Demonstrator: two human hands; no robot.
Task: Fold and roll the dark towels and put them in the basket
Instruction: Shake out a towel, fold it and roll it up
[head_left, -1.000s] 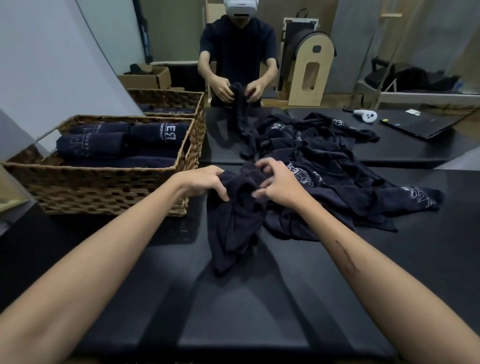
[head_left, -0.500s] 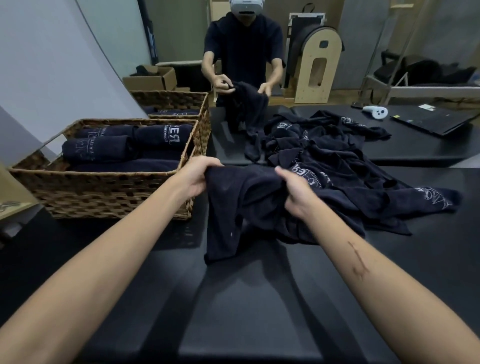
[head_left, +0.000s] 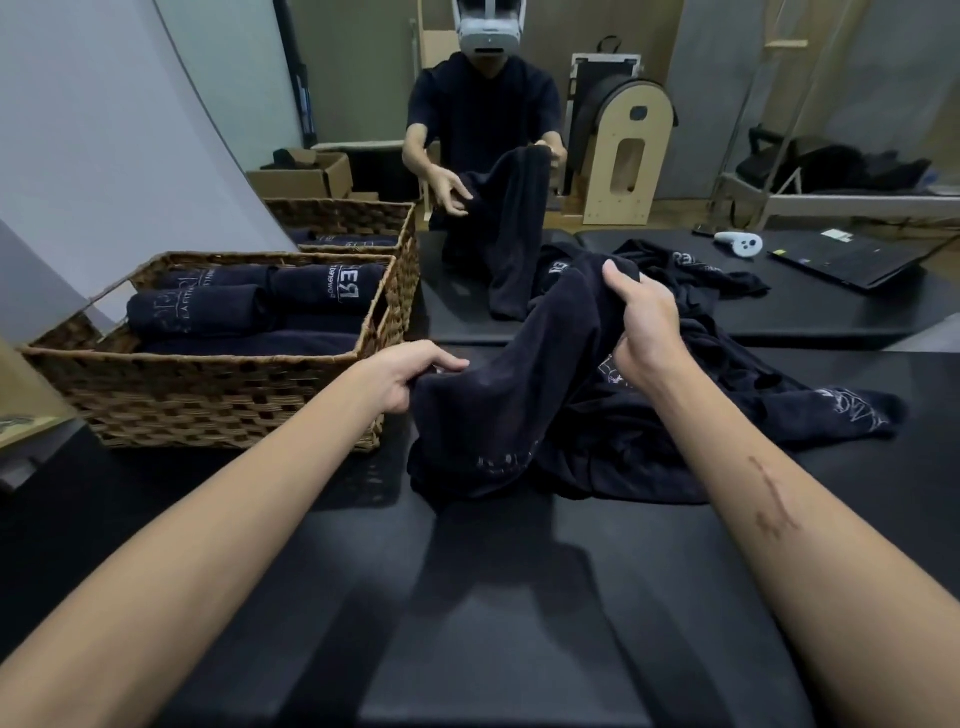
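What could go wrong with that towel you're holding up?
The towel is gripped by the left hand and the right hand, but its lower end sits against the pile, so lifting may drag other towels along. It hangs bunched and uneven, so a fold started now would probably come out crooked. The basket stands right beside the left hand, so a wide swing might bump it.

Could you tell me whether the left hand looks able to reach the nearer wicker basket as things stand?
Probably yes. The left hand is right beside the near brown wicker basket, with nothing between them, but it grips a corner of the dark towel, so the towel would come along.
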